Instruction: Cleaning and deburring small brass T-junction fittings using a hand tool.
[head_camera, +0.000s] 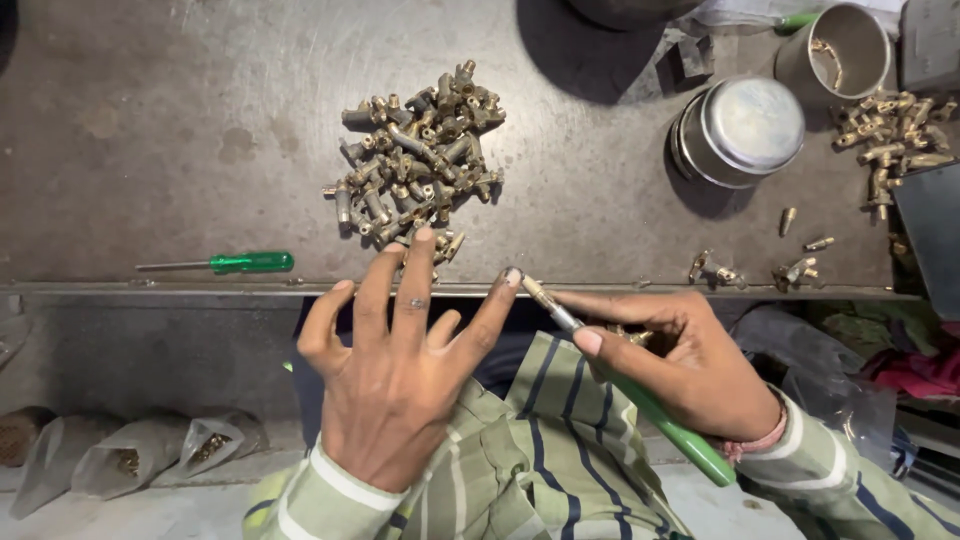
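A small brass part (531, 289) sits on the screwdriver (640, 395) tip, pinched there by the left hand (400, 370) thumb. The tool's long axis runs from 5 to 11 o'clock. The right hand (690, 360) grips its green handle; the left fingers (415, 290) are spread, reaching toward the pile (420, 150) at 12 o'clock on the counter (180, 120), past its edge.

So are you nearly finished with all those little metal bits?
Hard to say. A smaller heap lies at the right by the tins, perhaps done. The right hand holds a green-handled screwdriver with a brass piece at its tip; the left hand reaches, fingers spread, toward the big pile, which looks left.
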